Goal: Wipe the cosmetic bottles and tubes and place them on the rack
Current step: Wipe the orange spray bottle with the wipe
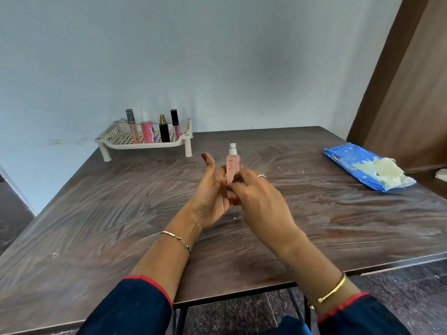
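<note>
A pink spray bottle [232,165] with a silver pump top stands upright between my two hands above the middle of the table. My left hand [211,197] cups its lower part from the left, thumb raised. My right hand [256,197] has its fingers curled at the bottle's base, where they look like they pinch it; no wipe shows there. The cream plastic rack [106,136] stands at the back left against the wall and holds several cosmetics: a lip gloss tube [133,128], a pink bottle [147,131], a black bottle [164,130] and a dark-capped gloss [175,124].
A blue pack of wet wipes [348,163] lies at the right of the brown table [96,213], with crumpled used wipes [384,170] on it. A brown wooden door stands at the far right. The table's front edge runs just below my forearms.
</note>
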